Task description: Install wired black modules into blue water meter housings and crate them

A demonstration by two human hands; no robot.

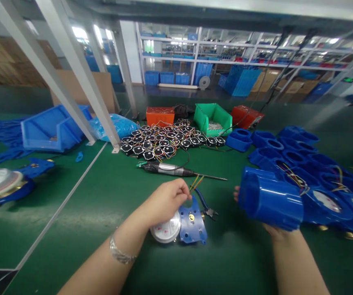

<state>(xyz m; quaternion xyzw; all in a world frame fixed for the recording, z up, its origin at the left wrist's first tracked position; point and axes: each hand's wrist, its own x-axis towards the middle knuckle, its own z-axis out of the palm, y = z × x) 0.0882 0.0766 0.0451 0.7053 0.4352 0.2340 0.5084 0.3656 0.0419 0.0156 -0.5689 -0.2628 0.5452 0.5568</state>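
Green table (231, 258) underneath; blue housing (274, 200) held aloft toward the right edge, clasped by the right hand (274, 232), apparently for support; meter (166, 230) with blue plate (192, 229) lying toward the near edge; wires (199, 182) pinched in the left hand (168, 198), probably to keep them gathered.

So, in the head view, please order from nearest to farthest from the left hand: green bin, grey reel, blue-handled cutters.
1. Blue-handled cutters, just right of the left hand.
2. Green bin, farther back on the table.
3. Grey reel, in the background.
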